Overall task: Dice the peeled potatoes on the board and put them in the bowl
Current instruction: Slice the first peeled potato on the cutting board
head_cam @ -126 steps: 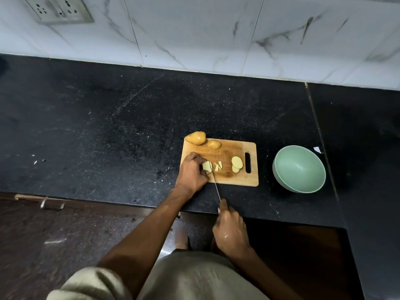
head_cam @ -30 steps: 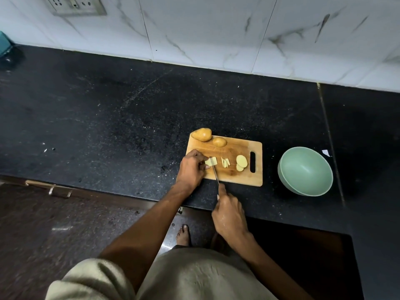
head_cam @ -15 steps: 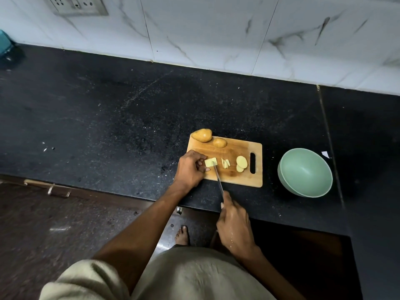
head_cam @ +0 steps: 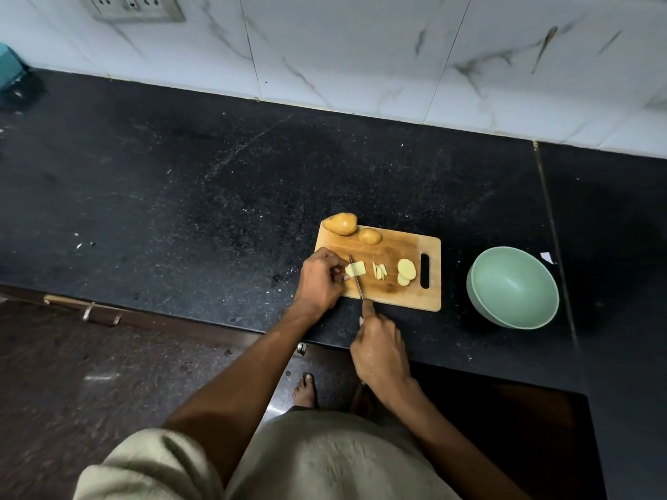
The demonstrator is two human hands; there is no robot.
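A wooden cutting board (head_cam: 393,294) lies on the black counter. My left hand (head_cam: 319,279) pinches a pale stack of potato slices (head_cam: 356,269) at the board's left side. My right hand (head_cam: 379,350) grips the knife (head_cam: 356,279) by its handle, forefinger along the spine; the blade stands across the slices. Right of the blade lie thin potato strips (head_cam: 379,271) and two round potato slices (head_cam: 406,270). Two whole potatoes (head_cam: 340,223) (head_cam: 369,236) sit at the board's far left corner. An empty green bowl (head_cam: 512,286) stands to the right of the board.
The black counter (head_cam: 216,193) stretches wide to the left and behind the board, up to a white marble-tiled wall (head_cam: 361,48) with a socket plate (head_cam: 131,5). A teal object (head_cam: 9,68) sits at the far left. A drawer handle (head_cam: 83,310) is below the counter edge.
The knife blade has moved left from the cut strips onto the slices under my left fingers. My right hand has drawn a little closer to the board. The potatoes and bowl have stayed put.
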